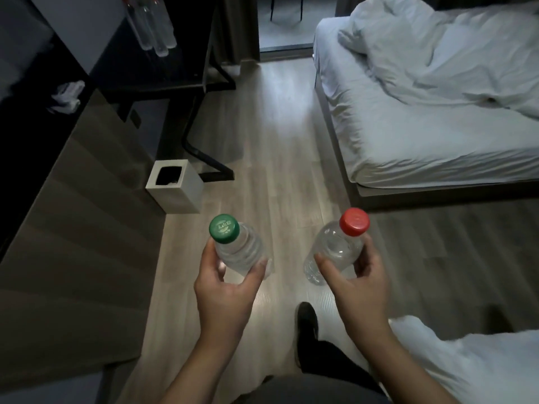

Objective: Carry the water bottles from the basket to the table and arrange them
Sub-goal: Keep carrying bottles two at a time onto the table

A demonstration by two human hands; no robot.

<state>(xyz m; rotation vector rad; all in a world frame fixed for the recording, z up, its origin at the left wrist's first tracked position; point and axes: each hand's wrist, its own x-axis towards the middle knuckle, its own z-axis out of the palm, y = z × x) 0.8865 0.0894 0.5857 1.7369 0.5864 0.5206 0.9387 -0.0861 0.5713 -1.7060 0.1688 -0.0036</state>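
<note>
The bottles on the table (151, 27) are blurred, their caps cut off by the top edge.

Bottles in hands: 2, green cap (224, 228), red cap (354, 222). Bottles on table (163, 80): 3 (151, 27). Bin (175, 193) by table: 1. Beds: 1 (437, 112).

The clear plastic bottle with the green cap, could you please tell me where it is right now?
In the head view, the green-capped clear plastic bottle sits upright in the left hand, above the wooden floor, near the white waste bin.
</note>
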